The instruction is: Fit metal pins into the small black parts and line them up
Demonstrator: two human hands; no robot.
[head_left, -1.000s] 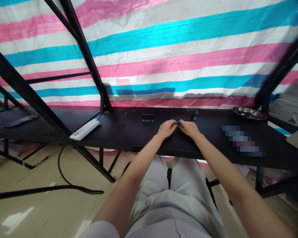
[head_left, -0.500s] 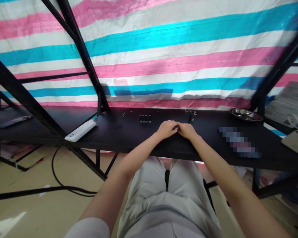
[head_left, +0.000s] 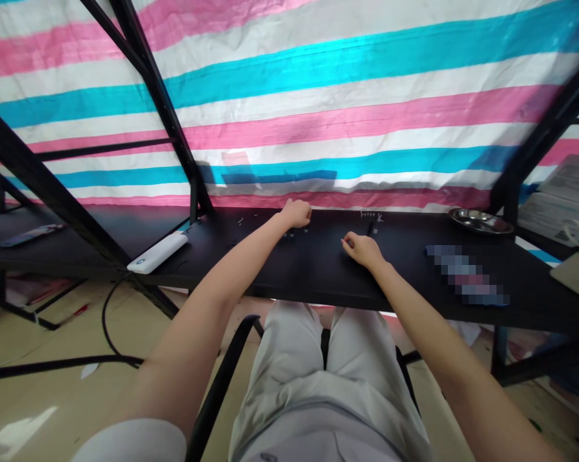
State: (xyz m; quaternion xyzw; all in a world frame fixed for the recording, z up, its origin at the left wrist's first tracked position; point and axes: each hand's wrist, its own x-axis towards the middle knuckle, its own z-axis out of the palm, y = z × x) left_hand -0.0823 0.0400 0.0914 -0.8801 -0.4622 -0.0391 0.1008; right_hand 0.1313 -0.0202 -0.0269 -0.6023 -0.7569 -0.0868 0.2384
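Markings [head_left: 140,262] on the white device [head_left: 160,251] are illegible; the left hand [head_left: 298,213] partly hides small pieces [head_left: 292,235]; its fingers and the right hand's [head_left: 361,249] curl, any pinch unclear.

Pale short sleeve [head_left: 133,439], light grey shirt [head_left: 328,439], off-white trousers [head_left: 289,359], bare hands [head_left: 298,213]

Behind the bench [head_left: 299,276] hangs a striped sheet [head_left: 347,77]. Toward the bench's right end lie a metal plate [head_left: 482,221], at its back, and a pixelated item [head_left: 465,276], nearer its front. Boxes [head_left: 566,186] show beyond that end. On the bench's left, a white device [head_left: 158,252] lies beside a black frame [head_left: 162,106]; floor [head_left: 72,404] shows below.
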